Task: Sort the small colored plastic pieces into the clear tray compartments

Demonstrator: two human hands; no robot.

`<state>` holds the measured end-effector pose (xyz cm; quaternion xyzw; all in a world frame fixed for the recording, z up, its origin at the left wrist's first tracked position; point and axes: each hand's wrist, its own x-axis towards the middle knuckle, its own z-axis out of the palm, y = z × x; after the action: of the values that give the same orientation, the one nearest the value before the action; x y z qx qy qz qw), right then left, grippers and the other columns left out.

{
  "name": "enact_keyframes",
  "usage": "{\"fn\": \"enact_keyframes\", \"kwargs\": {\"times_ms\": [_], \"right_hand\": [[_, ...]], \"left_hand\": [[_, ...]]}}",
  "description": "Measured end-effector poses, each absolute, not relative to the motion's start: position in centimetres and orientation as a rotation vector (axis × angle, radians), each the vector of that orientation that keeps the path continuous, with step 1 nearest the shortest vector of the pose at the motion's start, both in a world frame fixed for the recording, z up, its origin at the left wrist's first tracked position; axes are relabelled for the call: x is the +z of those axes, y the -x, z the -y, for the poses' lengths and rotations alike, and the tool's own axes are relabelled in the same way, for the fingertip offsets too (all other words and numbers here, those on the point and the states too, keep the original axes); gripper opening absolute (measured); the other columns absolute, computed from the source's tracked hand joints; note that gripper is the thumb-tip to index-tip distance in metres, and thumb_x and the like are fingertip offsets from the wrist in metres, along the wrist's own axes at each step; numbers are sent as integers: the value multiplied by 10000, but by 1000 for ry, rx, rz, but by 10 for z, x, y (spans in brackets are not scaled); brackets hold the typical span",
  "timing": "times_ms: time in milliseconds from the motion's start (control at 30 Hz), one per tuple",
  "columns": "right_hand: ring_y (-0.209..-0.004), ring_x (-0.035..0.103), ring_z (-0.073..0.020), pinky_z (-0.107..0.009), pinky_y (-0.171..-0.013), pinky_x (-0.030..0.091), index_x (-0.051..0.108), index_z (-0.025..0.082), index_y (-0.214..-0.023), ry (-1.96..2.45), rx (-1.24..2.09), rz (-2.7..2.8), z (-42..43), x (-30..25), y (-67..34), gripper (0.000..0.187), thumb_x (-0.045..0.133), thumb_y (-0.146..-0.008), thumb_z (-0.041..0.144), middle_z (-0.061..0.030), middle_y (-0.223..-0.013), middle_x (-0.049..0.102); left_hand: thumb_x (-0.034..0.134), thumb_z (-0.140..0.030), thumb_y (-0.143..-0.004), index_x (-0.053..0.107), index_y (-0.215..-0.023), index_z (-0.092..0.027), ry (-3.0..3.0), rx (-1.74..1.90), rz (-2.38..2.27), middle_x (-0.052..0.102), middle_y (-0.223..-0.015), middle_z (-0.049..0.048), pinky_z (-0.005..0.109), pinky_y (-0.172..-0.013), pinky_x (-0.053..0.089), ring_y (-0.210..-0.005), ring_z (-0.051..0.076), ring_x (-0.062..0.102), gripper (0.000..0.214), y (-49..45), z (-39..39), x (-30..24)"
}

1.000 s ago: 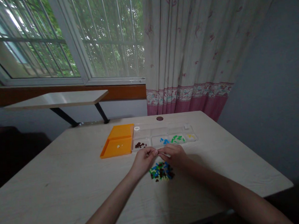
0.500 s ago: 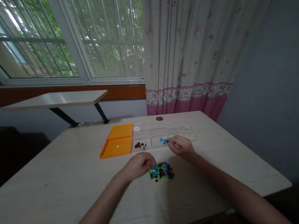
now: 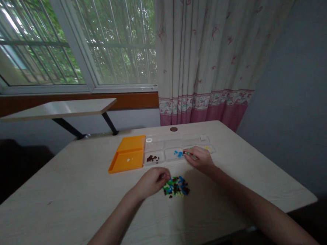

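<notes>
A pile of small building bricks (image 3: 176, 186) in blue, green, brown and pale yellow lies on the table. Beside its upper left edge is my left hand (image 3: 152, 181), fingers curled together; whatever they hold is hidden. Farther back, my right hand (image 3: 201, 158) pinches a few small bricks (image 3: 186, 153), dark red-brown and green, over a clear compartment tray (image 3: 170, 160). Blue bricks (image 3: 178, 153) sit in the compartment by its fingertips. Brown bricks (image 3: 152, 158) fill part of the compartment to the left. Yellow bricks (image 3: 208, 148) show beyond my right hand, which partly covers some green ones.
An open orange case (image 3: 126, 154) with a few pale pieces adjoins the tray's left side. A raised shelf (image 3: 60, 109) on black legs stands at the table's back left. Behind the wooden table (image 3: 73, 194) are a window and a curtain (image 3: 200, 53).
The view has shifted very slightly. My right hand stays over the tray with the bricks between its fingers, and my left hand remains by the pile.
</notes>
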<state>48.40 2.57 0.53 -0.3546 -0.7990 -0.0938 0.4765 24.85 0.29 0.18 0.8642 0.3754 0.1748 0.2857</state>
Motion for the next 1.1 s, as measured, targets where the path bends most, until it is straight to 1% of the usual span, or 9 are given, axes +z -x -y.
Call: {"fn": "enact_keyframes", "kwargs": {"times_ms": [200, 333, 433, 533, 633, 800, 933, 1033, 1100], "right_hand": [[-649, 598, -107, -201, -642, 445, 666, 179, -880, 968, -104, 2007, -33, 4, -489, 156, 545, -820, 258, -35, -765, 676], [-681, 596, -121, -211, -654, 428, 672, 210, -904, 1199, 81, 2241, -45, 6, -478, 172, 553, -802, 280, -15, -764, 671], [-746, 605, -138, -219, -671, 412, 676, 226, -914, 1263, 157, 2382, -53, 11, -460, 191, 528, -812, 293, -12, -792, 676], [-773, 610, -149, -225, -675, 406, 670, 228, -947, 1255, 164, 2444, -59, 15, -437, 224, 500, -831, 317, -17, -810, 677], [-802, 613, -163, -236, -681, 409, 670, 230, -955, 1266, 145, 2468, -66, 18, -419, 245, 482, -844, 339, -26, -852, 681], [-851, 610, -165, -240, -727, 417, 623, 232, -1076, 1261, 151, 2454, -70, 20, -418, 280, 482, -846, 306, -32, -921, 680], [-806, 613, -142, -219, -713, 419, 653, 217, -980, 1197, 109, 2415, -56, 15, -436, 231, 463, -855, 257, -27, -882, 678], [-722, 610, -124, -203, -659, 422, 661, 221, -911, 1101, 82, 2410, -37, 2, -449, 174, 511, -825, 243, -12, -797, 672], [-691, 606, -120, -201, -639, 426, 654, 223, -914, 1032, 63, 2385, -23, -8, -453, 155, 551, -802, 249, -6, -778, 665]], "left_hand": [[401, -226, -838, 571, -751, -143, -2323, 495, -1031, 574, -691, 14, 195, -613, 380, -649, 122, 498, 208, -243, -7, 0], [383, -227, -848, 570, -736, -144, -2315, 453, -983, 570, -692, 13, 198, -642, 389, -671, 126, 503, 233, -237, -10, 1], [380, -250, -852, 569, -740, -139, -2291, 428, -986, 561, -685, 14, 201, -631, 390, -658, 127, 496, 245, -233, -11, 2], [375, -272, -858, 563, -785, -134, -2265, 476, -1006, 568, -718, 23, 207, -628, 390, -670, 131, 494, 244, -233, -11, 1], [367, -287, -866, 547, -788, -137, -2238, 517, -992, 565, -733, 26, 211, -631, 388, -679, 131, 491, 247, -233, -11, 1], [362, -328, -878, 494, -810, -149, -2120, 649, -1005, 522, -703, 13, 213, -600, 377, -649, 121, 469, 233, -234, -12, -1], [353, -357, -887, 426, -840, -168, -1978, 792, -991, 472, -705, -3, 210, -582, 373, -632, 109, 450, 208, -238, -14, -7], [357, -368, -887, 390, -828, -176, -1905, 844, -968, 438, -717, -11, 208, -576, 371, -635, 103, 434, 204, -244, -13, -10], [362, -367, -887, 381, -836, -177, -1875, 845, -958, 429, -710, -18, 204, -562, 360, -628, 100, 424, 197, -248, -11, -12]]}}
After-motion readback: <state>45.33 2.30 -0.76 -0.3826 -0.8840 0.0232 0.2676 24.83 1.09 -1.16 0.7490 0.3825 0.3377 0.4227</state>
